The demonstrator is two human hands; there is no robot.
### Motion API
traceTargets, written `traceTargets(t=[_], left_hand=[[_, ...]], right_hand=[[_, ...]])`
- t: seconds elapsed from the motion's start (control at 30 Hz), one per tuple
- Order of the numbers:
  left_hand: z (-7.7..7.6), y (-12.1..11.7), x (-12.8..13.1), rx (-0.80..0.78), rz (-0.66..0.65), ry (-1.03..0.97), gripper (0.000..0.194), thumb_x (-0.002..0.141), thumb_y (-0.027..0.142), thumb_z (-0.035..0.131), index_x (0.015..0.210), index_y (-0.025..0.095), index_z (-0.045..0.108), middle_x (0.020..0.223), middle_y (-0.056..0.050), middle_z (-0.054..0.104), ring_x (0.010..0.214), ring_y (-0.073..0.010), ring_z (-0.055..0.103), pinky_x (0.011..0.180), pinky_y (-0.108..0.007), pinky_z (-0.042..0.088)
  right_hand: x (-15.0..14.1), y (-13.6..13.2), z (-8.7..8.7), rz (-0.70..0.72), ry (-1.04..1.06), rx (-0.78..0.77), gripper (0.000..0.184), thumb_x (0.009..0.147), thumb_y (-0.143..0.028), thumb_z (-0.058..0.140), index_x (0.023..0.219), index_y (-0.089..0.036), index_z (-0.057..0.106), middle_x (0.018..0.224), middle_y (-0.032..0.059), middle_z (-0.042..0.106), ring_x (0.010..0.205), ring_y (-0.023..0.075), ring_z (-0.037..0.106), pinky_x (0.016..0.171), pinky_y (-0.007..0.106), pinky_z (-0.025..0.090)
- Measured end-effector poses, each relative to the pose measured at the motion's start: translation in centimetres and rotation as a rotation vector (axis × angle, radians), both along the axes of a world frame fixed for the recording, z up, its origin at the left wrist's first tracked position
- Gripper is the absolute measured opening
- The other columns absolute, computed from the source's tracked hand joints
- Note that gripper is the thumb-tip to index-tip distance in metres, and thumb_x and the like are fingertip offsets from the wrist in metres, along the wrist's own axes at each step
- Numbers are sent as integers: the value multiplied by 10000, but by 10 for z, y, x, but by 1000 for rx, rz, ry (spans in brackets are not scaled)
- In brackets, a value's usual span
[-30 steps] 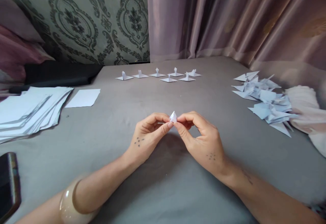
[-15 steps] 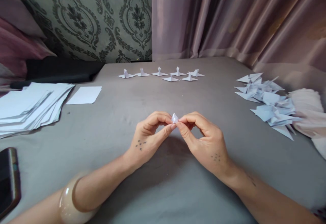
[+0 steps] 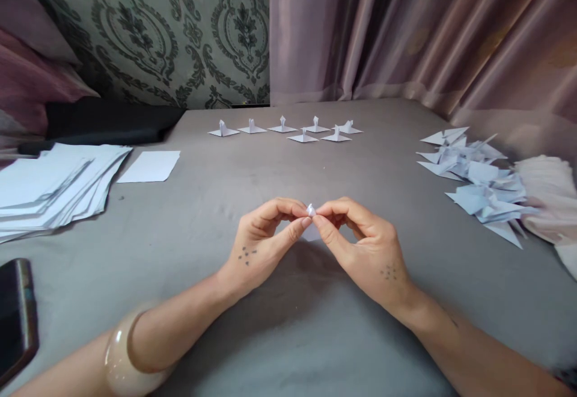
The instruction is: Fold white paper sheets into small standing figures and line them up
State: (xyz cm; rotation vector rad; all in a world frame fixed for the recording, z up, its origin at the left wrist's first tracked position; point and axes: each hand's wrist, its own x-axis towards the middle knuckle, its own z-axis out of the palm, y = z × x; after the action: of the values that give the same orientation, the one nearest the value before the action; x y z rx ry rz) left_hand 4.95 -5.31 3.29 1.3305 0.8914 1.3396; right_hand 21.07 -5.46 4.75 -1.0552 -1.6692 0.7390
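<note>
In the head view, a small folded white paper piece (image 3: 311, 210) was held near the middle of a table covered in grey cloth (image 3: 211, 204), raised above its surface, with a shadow cast beneath. It was pinched from one side by the thumb and index finger of the left hand (image 3: 258, 245) and from the other by those of the right hand (image 3: 372, 255); both pairs of fingertips were closed narrowly on it, almost meeting. A paler part of the paper was seen below the thumbs. How the fingers behind were placed could not be told. Small dark dots were seen on the backs of both hands, and a glossy cream bangle (image 3: 121, 358) was worn on the left forearm. Beyond the hands, seven folded white paper figures (image 3: 282, 127) were set out in two rows, five behind and two in front. To the right, a loose heap of pale folded paper shapes (image 3: 489, 198) was piled beside a crumpled whitish cloth (image 3: 547, 195). To the left, a single white paper sheet (image 3: 150, 166) was laid near a spread stack of white paper sheets (image 3: 58, 186), with a dark smartphone (image 3: 15, 319) placed nearer the viewer.
</note>
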Motion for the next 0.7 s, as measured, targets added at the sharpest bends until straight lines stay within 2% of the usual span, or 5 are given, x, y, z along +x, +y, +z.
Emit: traceTargets(t=[0.17,0.4,0.6,0.7], left_hand=[[-1,0,1,-33,32,0,83,808,153,718,878,189,690,872,1,694,833,-101,629,794,-214,515],[-1,2,2,-7,48,-34,170,786,131,736,926,194,662,881,13,692,818,-88,639,799,-203,526],[-5,3,1,-73,33,14,186,787,206,741,949,172,657,877,-24,699,829,-134,658,807,-261,537],[-7,4,0,-100,4,56,230,802,248,726,1004,172,647,888,-39,706,843,-153,662,813,-280,524]], right_hand=[[-1,0,0,10,52,-112,25,829,-188,646,831,-213,645,766,-27,644,716,99,592,706,226,504],[-2,1,-2,-7,62,-115,34,821,-180,644,811,-210,656,760,-26,649,708,99,590,707,229,502],[-1,4,-6,-26,27,-99,43,812,-202,656,769,-206,662,725,-20,629,679,105,578,673,242,494],[-3,6,-10,-31,58,-166,54,802,-225,664,752,-205,656,725,-16,623,658,108,576,631,245,489]])
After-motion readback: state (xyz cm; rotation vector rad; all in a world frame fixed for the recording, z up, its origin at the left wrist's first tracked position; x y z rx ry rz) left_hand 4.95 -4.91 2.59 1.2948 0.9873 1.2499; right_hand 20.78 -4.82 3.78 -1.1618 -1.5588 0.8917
